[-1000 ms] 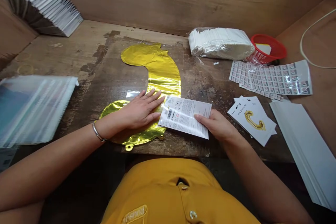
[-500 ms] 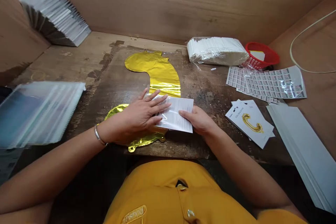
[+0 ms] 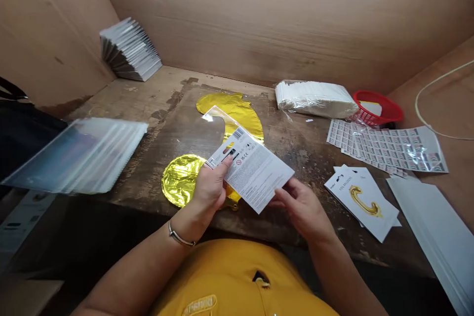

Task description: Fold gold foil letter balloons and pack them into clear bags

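Workbench (image 3: 311,168) below; printed card (image 3: 252,170) gripped between left hand (image 3: 209,192) and right hand (image 3: 301,210).

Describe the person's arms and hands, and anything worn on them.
The left hand and right hand are bare, without gloves or visible rings, and no sleeves cover the forearms. A thin silver bangle circles the left wrist; the right wrist shows none. A mustard-yellow shirt shows below the arms.
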The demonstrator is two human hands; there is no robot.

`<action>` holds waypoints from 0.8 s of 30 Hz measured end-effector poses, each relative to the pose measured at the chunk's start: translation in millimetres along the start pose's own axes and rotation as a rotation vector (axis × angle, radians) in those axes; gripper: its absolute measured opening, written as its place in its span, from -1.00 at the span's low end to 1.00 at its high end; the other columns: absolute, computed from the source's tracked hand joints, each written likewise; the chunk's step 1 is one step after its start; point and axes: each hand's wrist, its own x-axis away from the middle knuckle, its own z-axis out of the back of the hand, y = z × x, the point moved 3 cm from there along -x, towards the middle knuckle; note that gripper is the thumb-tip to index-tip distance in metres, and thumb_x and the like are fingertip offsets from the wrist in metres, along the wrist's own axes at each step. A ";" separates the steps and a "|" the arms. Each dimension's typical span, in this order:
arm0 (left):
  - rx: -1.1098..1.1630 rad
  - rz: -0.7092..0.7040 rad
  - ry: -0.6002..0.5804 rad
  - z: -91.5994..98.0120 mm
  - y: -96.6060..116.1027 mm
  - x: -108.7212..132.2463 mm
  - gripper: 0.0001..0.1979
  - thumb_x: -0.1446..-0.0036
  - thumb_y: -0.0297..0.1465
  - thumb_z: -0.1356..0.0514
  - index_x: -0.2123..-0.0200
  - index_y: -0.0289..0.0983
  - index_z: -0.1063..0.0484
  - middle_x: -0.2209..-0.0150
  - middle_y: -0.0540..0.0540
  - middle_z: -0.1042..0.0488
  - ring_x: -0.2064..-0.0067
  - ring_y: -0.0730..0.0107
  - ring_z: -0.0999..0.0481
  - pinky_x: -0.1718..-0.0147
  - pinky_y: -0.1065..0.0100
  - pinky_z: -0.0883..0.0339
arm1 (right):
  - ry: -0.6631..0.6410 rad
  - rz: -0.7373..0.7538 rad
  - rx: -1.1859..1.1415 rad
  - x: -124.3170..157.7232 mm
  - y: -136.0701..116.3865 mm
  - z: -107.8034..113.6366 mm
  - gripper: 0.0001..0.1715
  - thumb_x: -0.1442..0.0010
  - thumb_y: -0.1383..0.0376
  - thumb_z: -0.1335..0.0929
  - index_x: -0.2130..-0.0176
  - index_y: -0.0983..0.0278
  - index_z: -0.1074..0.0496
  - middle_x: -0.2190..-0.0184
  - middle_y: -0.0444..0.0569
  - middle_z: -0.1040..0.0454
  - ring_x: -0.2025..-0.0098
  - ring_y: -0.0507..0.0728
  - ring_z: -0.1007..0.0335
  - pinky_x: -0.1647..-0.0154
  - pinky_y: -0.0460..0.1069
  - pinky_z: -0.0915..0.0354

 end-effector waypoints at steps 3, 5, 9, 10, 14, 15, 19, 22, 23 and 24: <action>-0.026 0.027 -0.009 3.7 -6.8 2.5 -0.54 0.32 -0.31 -0.52 0.27 -0.31 -0.54 0.26 -0.13 -0.63 0.22 0.16 -0.62 0.13 0.18 -0.52 | 0.034 -0.098 -0.032 7.6 10.4 8.2 -0.58 0.11 0.03 -0.57 0.48 0.32 -0.52 0.50 0.01 -0.58 0.51 0.10 -0.52 0.44 -0.02 -0.50; -0.072 0.031 -0.055 4.0 -13.6 10.3 -0.54 0.30 -0.27 -0.52 0.27 -0.31 -0.54 0.23 -0.15 -0.62 0.19 0.14 -0.61 0.09 0.16 -0.50 | 0.097 -0.095 -0.064 8.1 14.1 6.2 -0.56 0.13 0.02 -0.57 0.53 0.32 -0.49 0.55 -0.03 -0.54 0.57 0.07 -0.48 0.50 -0.06 -0.48; -0.150 0.034 -0.191 1.7 -24.2 21.1 -0.57 0.17 -0.24 -0.48 0.22 -0.30 -0.53 0.12 -0.19 -0.60 0.05 0.08 -0.57 -0.02 0.12 -0.44 | 0.154 -0.016 -0.049 3.2 9.7 -9.1 -0.56 0.12 0.01 -0.56 0.52 0.30 -0.47 0.56 -0.06 -0.53 0.61 0.04 -0.44 0.56 -0.09 -0.43; -0.154 0.031 -0.181 2.8 -23.9 20.6 -0.57 0.16 -0.24 -0.47 0.22 -0.31 -0.53 0.13 -0.19 -0.60 0.06 0.07 -0.58 -0.01 0.11 -0.45 | 0.151 -0.006 -0.043 2.4 8.4 -12.5 -0.56 0.10 0.01 -0.56 0.52 0.30 -0.47 0.56 -0.06 -0.53 0.62 0.03 -0.42 0.58 -0.09 -0.42; -0.152 -0.002 -0.106 9.8 -16.9 14.6 -0.56 0.18 -0.23 -0.48 0.23 -0.30 -0.52 0.16 -0.18 -0.60 0.11 0.08 -0.59 0.05 0.11 -0.48 | 0.120 -0.030 -0.042 0.8 11.7 -21.8 -0.58 0.04 0.01 -0.53 0.52 0.30 -0.46 0.62 -0.08 -0.50 0.67 0.00 -0.35 0.62 -0.12 -0.35; -0.156 -0.007 -0.122 10.4 -16.0 14.3 -0.56 0.18 -0.24 -0.48 0.22 -0.30 -0.52 0.14 -0.17 -0.60 0.10 0.08 -0.58 0.03 0.12 -0.47 | 0.126 -0.033 -0.049 -0.1 13.8 -23.8 -0.57 0.04 0.00 -0.52 0.53 0.30 -0.46 0.64 -0.09 -0.48 0.67 -0.01 -0.33 0.62 -0.12 -0.34; -0.186 -0.023 -0.204 10.5 -17.3 18.2 -0.53 0.10 -0.25 -0.45 0.10 -0.28 -0.52 0.07 -0.17 -0.58 0.02 0.09 -0.55 -0.04 0.13 -0.42 | 0.154 -0.015 -0.080 -4.6 16.9 -30.1 -0.57 0.05 0.00 -0.52 0.54 0.28 -0.43 0.70 -0.13 -0.43 0.69 -0.01 -0.29 0.63 -0.11 -0.31; -0.186 0.037 -0.246 12.8 -15.6 18.4 -0.51 0.10 -0.25 -0.44 0.07 -0.28 -0.51 0.06 -0.19 -0.57 0.03 0.06 -0.56 -0.02 0.10 -0.44 | 0.075 -0.016 0.033 -1.9 6.9 -23.7 -0.58 -0.01 0.00 -0.49 0.54 0.29 -0.44 0.68 -0.11 -0.44 0.69 -0.02 -0.25 0.64 -0.11 -0.24; -0.178 0.082 -0.265 14.5 -13.8 17.2 -0.51 0.10 -0.26 -0.45 0.07 -0.27 -0.52 0.06 -0.20 -0.57 0.03 0.04 -0.56 -0.01 0.09 -0.46 | 0.027 -0.015 0.116 0.1 0.7 -18.4 -0.58 -0.03 0.01 -0.48 0.53 0.29 -0.45 0.66 -0.09 -0.46 0.68 -0.02 -0.24 0.64 -0.11 -0.21; -0.169 0.130 -0.284 16.6 -11.1 15.4 -0.51 0.11 -0.27 -0.45 0.07 -0.27 -0.52 0.05 -0.21 -0.57 0.03 0.03 -0.57 0.00 0.08 -0.46 | 0.009 0.009 0.206 2.1 -7.1 -11.1 -0.59 -0.05 0.01 -0.47 0.52 0.30 -0.47 0.62 -0.08 -0.48 0.66 -0.02 -0.25 0.63 -0.11 -0.20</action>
